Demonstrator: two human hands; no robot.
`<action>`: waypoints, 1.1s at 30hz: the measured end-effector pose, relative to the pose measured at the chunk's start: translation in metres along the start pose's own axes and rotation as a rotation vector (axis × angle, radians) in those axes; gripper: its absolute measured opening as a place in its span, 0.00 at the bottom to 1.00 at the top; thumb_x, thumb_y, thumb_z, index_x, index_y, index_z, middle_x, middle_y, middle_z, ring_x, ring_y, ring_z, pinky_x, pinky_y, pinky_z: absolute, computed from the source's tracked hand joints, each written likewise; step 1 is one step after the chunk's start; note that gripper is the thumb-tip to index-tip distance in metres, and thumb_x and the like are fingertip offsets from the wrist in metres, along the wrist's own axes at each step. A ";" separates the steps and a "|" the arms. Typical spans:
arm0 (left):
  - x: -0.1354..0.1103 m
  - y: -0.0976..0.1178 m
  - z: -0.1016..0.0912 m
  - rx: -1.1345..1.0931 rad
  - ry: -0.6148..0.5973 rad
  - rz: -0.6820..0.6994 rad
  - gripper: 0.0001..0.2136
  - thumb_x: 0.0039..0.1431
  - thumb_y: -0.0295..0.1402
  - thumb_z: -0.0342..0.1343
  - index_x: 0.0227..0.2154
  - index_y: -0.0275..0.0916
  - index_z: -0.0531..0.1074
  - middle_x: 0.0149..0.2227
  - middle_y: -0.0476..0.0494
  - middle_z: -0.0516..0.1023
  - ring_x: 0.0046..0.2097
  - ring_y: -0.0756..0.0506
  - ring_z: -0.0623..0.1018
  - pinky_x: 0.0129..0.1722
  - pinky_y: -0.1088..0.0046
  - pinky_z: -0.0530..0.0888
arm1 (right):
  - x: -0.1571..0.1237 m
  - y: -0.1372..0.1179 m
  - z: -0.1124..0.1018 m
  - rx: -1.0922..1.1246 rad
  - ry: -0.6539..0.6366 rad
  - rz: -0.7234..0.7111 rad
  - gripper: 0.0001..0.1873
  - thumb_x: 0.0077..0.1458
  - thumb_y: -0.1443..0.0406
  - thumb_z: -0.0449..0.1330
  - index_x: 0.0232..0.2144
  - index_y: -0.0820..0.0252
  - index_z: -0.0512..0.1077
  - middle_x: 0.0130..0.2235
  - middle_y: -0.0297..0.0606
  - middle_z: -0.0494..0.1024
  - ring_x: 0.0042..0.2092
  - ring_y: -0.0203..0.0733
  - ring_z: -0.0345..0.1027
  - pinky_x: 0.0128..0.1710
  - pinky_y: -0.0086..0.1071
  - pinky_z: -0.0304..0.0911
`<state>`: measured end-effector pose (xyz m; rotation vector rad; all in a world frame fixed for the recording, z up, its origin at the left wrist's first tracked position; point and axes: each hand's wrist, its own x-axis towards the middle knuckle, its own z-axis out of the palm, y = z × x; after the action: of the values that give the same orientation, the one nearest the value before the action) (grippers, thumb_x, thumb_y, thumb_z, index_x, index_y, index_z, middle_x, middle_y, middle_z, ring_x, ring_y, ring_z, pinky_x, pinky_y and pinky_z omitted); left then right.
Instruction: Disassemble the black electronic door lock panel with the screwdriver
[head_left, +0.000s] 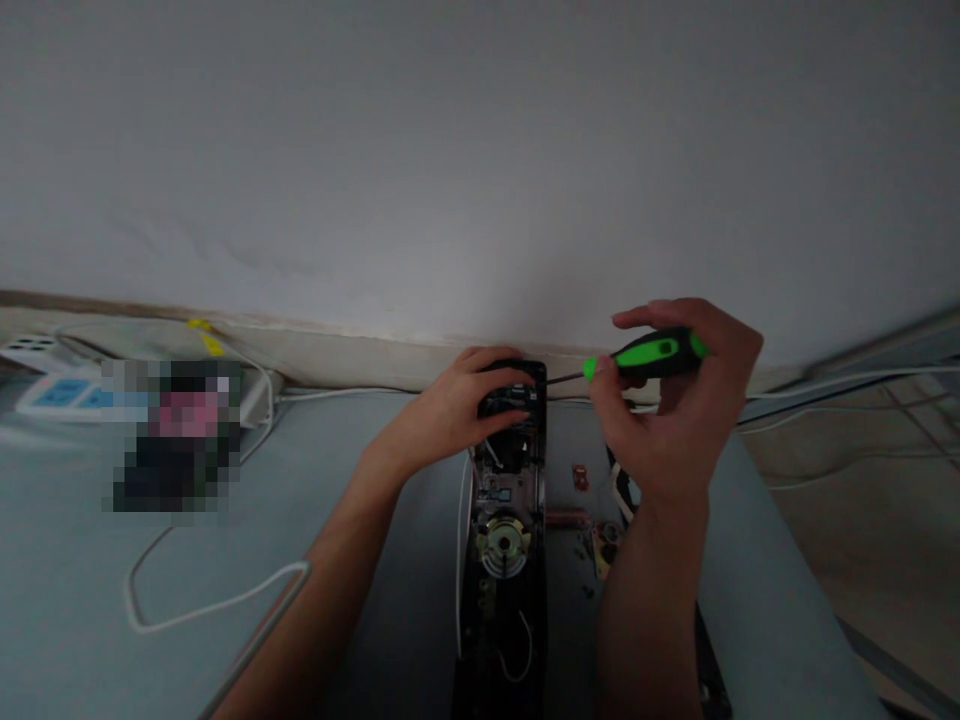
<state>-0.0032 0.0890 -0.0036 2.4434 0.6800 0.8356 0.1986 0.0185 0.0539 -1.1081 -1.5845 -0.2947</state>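
Observation:
A long black housing (504, 590) lies open on the table, its inner parts showing, among them a round metal piece (505, 542) with a central hole. My left hand (450, 402) grips the far end of this housing, fingers curled over its top. In my right hand (679, 400) is a screwdriver (652, 352) with a green and black handle, held between thumb and fingers. Its thin shaft points left, and the tip meets the housing's upper right edge or lies just beside it; I cannot tell which. Dim light hides detail under my left fingers.
Right of the housing lie a copper-coloured plate (580, 477), a reddish-brown cylinder (568, 518), a small metal assembly (604, 548) and several tiny screws (587, 591). A white cable (217, 610) loops at left, near a power strip (60, 398) and a blurred dark object (180, 440). A wall (450, 180) rises behind.

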 end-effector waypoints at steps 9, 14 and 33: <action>0.001 0.001 0.000 0.021 -0.003 0.015 0.16 0.63 0.32 0.65 0.53 0.39 0.76 0.60 0.36 0.74 0.62 0.37 0.74 0.63 0.53 0.72 | 0.000 -0.003 0.003 -0.075 0.052 0.026 0.26 0.56 0.67 0.68 0.54 0.44 0.68 0.46 0.36 0.75 0.41 0.45 0.77 0.28 0.36 0.71; 0.000 0.001 0.000 0.023 0.004 0.011 0.16 0.63 0.32 0.64 0.53 0.41 0.76 0.60 0.37 0.74 0.62 0.37 0.74 0.63 0.51 0.72 | -0.001 -0.003 0.003 0.037 -0.009 0.038 0.30 0.56 0.66 0.65 0.59 0.45 0.64 0.47 0.41 0.76 0.42 0.48 0.78 0.30 0.39 0.74; 0.001 0.000 -0.001 0.030 -0.008 0.007 0.16 0.64 0.34 0.64 0.53 0.41 0.77 0.61 0.36 0.73 0.62 0.36 0.73 0.64 0.52 0.72 | 0.000 -0.006 0.003 -0.003 0.037 0.116 0.27 0.54 0.70 0.67 0.55 0.49 0.67 0.43 0.33 0.77 0.30 0.34 0.70 0.21 0.28 0.63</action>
<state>-0.0030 0.0893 -0.0027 2.4752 0.6866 0.8238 0.1920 0.0174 0.0547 -1.1854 -1.4816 -0.2386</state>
